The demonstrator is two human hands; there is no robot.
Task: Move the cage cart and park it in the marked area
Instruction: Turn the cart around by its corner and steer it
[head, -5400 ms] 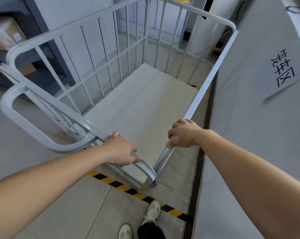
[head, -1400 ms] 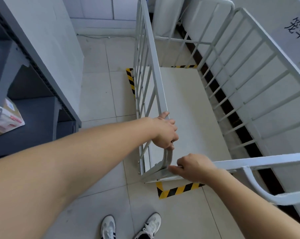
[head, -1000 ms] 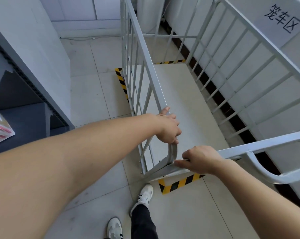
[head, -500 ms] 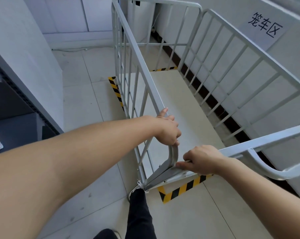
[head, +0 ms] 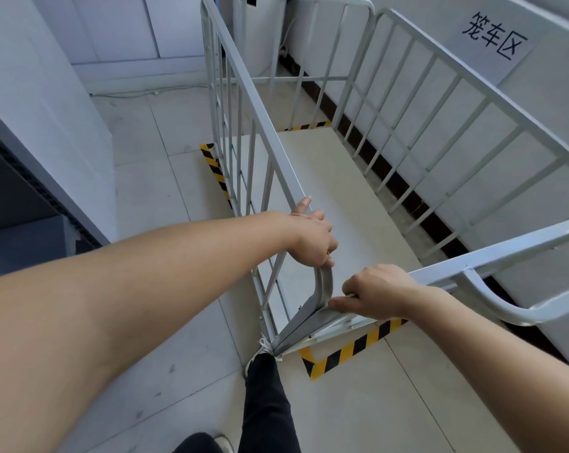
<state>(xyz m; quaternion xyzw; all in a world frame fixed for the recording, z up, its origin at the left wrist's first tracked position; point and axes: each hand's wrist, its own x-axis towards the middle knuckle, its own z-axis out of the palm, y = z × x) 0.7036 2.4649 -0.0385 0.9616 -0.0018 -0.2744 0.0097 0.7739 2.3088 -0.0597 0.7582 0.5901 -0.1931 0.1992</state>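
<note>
One cage cart (head: 342, 197), nearly parked inside striped floor tape (head: 351, 349); left hand (head: 312, 238) and right hand (head: 377, 294), fingers wrapped on rails; final squaring remains.

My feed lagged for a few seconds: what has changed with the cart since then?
The white metal cage cart was swung round into the yellow-black taped floor marking beside the wall. A foot now meets its near corner. Left hand and right hand keep gripping the rails.
</note>
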